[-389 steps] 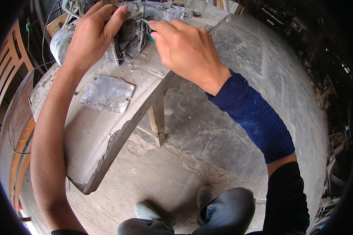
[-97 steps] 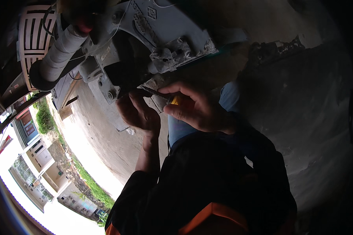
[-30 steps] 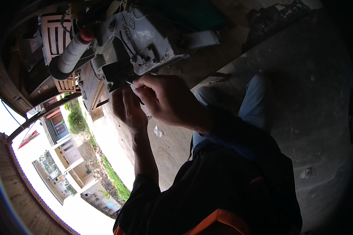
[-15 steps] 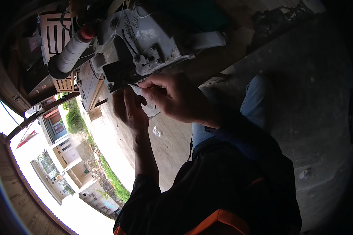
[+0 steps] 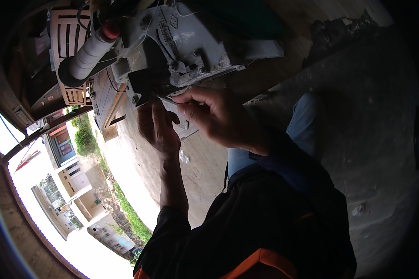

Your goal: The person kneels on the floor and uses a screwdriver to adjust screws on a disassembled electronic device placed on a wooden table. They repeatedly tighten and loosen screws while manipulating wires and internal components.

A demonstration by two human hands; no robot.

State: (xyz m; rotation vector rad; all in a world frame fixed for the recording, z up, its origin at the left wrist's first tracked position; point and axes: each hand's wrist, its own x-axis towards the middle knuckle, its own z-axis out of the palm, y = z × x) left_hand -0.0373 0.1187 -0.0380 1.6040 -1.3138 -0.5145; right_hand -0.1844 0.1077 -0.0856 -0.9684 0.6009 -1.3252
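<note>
A grey cast machine head (image 5: pixel 191 39) hangs at the top centre, with bolts, a dark opening on its lower left and loose white thread. To its left stands a white thread cone (image 5: pixel 86 58) with a red top. My left hand (image 5: pixel 158 130) is raised at the machine's lower edge, fingers curled; what they touch is hidden. My right hand (image 5: pixel 219 121) is closed just right of it, gripping a thin screwdriver (image 5: pixel 167 100) whose shaft points into the dark underside of the machine; its handle is hidden by the fingers.
A slatted wooden chair (image 5: pixel 70 35) and a wooden table (image 5: pixel 106 104) are at the upper left. Bright outdoor ground, shrubs and buildings (image 5: pixel 79 200) show at the left. My jean-clad legs (image 5: pixel 300 121) are below on the concrete floor (image 5: pixel 358 153); a crumpled white scrap (image 5: pixel 184 156) lies there.
Over the last second my right hand has moved a little to the right with the screwdriver, and the view has shifted slightly. Earlier, my hands were up on a bench in brighter light.
</note>
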